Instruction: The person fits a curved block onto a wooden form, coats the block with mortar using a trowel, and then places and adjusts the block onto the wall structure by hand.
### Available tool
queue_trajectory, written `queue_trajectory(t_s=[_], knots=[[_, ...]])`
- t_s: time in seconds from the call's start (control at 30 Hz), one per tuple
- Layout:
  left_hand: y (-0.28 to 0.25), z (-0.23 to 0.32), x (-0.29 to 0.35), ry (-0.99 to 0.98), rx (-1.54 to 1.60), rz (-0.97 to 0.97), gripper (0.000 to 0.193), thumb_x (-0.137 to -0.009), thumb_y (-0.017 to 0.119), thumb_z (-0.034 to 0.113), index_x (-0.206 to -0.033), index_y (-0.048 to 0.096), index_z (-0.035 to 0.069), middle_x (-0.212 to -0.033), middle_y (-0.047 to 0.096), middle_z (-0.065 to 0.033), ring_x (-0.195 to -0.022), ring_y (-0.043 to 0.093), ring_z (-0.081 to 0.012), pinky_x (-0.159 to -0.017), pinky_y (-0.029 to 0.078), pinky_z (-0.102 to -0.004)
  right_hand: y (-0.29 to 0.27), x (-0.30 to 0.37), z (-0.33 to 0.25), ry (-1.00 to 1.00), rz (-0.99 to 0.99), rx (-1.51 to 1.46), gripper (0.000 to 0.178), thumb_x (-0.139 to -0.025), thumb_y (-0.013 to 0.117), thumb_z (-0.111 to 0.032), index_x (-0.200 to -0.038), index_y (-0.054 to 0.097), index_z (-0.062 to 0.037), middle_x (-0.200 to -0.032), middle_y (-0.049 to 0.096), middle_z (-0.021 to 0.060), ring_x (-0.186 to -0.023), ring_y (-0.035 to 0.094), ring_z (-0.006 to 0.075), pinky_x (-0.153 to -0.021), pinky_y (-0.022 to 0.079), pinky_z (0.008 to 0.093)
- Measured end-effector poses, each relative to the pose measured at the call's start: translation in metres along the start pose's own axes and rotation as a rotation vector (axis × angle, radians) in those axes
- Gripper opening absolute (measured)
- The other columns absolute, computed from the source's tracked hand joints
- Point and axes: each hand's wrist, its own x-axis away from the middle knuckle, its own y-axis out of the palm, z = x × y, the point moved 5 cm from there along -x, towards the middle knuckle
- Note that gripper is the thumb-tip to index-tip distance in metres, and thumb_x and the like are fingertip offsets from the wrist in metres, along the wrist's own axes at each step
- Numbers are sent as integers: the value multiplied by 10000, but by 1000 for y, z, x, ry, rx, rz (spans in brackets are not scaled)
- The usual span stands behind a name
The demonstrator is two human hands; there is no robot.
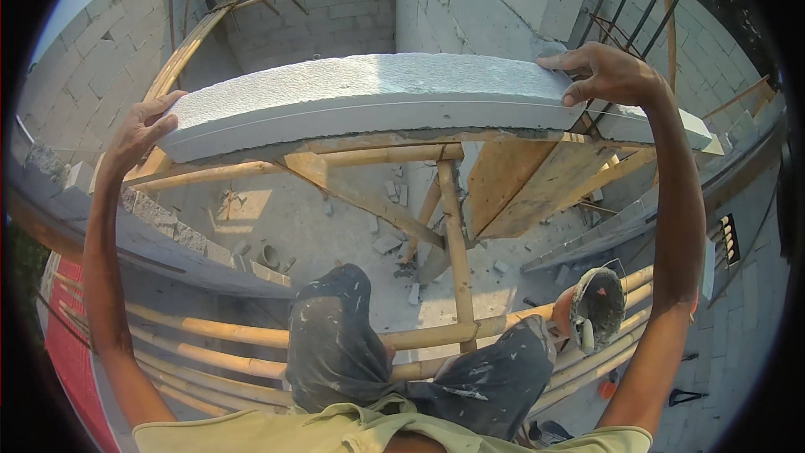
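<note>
My left hand and right hand grip opposite ends of a long grey concrete block, which lies flat atop the wall, above the bamboo scaffold.

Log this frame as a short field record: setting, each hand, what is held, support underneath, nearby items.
setting: unfinished grey-block building, seen from up on bamboo scaffolding
left hand: grips the left end of the block
right hand: grips the top right end of the block
held item: long grey block, lying flat
support: bamboo poles and plywood panel under the block
nearby: mortar-caked bucket by the right knee
</note>
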Motion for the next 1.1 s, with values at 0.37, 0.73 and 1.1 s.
queue_trajectory(t_s=[0.37, 0.73, 1.1], knots=[[2, 8, -10, -16, -70, -34, 800, -923, 683, 467, -1451, 534, -116, -1401, 630, -250, -1315, 590, -292, -1151, 408, -392, 3, -1, 17, -67, 21, 56, 762, -817, 815, -414, -1428, 609, -8, -1318, 691, 245, -1121, 724, 341, -1042, 552, 398], [-5, 0, -14, 12, -425, 13, 753, -905, 670, 632, -1404, 665, 69, -1404, 642, -229, -1273, 629, -388, -1085, 499, -527, 2, 7, -13, 10, -112, -255, 937, -667, 862, -308, -1469, 543, 57, -1301, 706, 195, -1199, 652, 228, -1076, 474, 332], [40, 41, -27, 67, -619, 62, 839, -798, 709, 747, -1288, 741, 67, -1311, 704, -199, -1191, 686, -349, -1009, 556, -465, 20, -4, 4, -51, -16, -121, 1124, -719, 843, -674, -1516, 489, 35, -1414, 607, 258, -1283, 613, 371, -1090, 492, 466]])
